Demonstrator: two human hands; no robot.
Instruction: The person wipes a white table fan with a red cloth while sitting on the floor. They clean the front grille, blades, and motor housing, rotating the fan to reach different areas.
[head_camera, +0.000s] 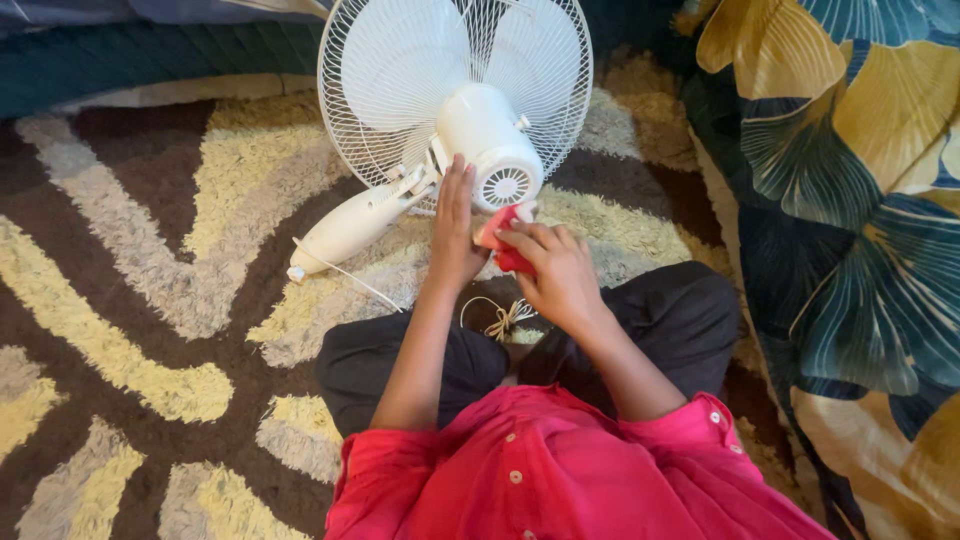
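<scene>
the white fan (455, 95) lies tipped on the shaggy rug (150, 300) before the person's knees. the left hand (452, 235) rests flat, fingers together, steadying its motor housing (490, 140), while the right hand (555, 270), fingers clamped on a red cloth (500, 240), presses against it.

- No packages, labels, signs or screens show anywhere in this view.
</scene>
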